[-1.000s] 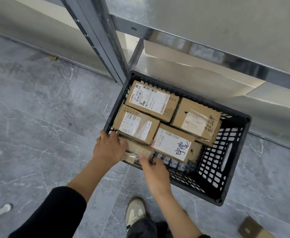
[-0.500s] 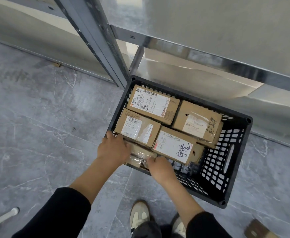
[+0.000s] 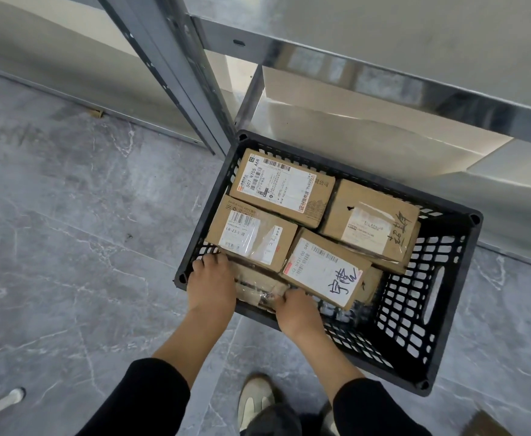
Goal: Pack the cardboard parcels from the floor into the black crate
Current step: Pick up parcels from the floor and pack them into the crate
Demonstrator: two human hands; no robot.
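Both hands are working on the same thing here. The left hand (image 3: 210, 284) is gripping the left end of a small taped parcel (image 3: 259, 286), its fingers (image 3: 209, 262) bending down over the edge. The right hand (image 3: 295, 313) is holding the right end, with its fingers (image 3: 284, 299) curling onto it. So neither hand is spread wide; they're holding that parcel between them. It's sitting inside the black crate (image 3: 415, 313), tight against the near wall at the near-left corner.

Four bigger cardboard boxes are lying flat in the crate, labels up, and taking up most of the room:
- The 507 N705 box (image 3: 281, 187) is filling the far-left corner.
- The LB-23 box (image 3: 251, 234) is lying just in front of it, touching it.
- The white-label box (image 3: 324, 269), with big handwriting on it, is lying beside the LB-23 one.
- The marker-scribbled box (image 3: 371, 225) is sitting at the far right, on top of another box whose edge is peeking out underneath.

The crate itself is sitting on the grey marble floor (image 3: 69, 247), right up by the metal rack (image 3: 170, 67). One more loose box (image 3: 484, 424) is lying on the floor at the bottom right, well apart from the crate. A shoe (image 3: 254, 401) is poking in below the arms.
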